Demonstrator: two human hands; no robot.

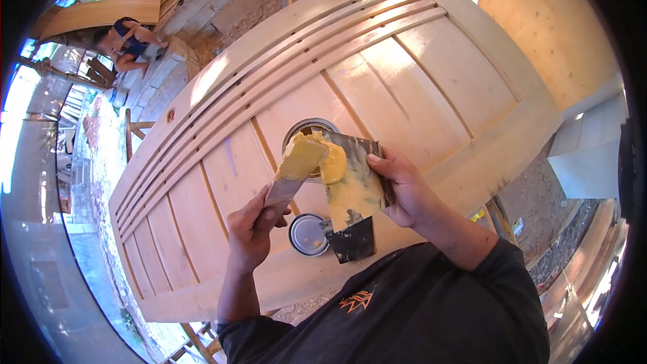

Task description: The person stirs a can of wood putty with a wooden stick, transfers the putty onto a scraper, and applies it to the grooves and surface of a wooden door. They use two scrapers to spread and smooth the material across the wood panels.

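Note:
My left hand (251, 229) is closed on the handle of a putty knife (286, 187), whose broad blade is heaped with yellow putty. In my right hand (402, 185) is a flat dark putty board (364, 185), thumb on its face, smeared with the same yellow putty (333, 164). Blade and board meet at a thick lump of it. Behind them an open tin (309, 123) stands on a pale wooden door (232, 155); the board and knife hide much of it. Nearer to me, a round tin lid (304, 237) lies on the door, partly behind the board's dark lower end.
The door has long slats and grooved panels, and rests on wooden supports (129, 131). Another person (130, 40) sits low at the far left. A large wooden panel (546, 20) and a pale box-like piece (593, 145) stand right. Boards (579, 263) lie lower right.

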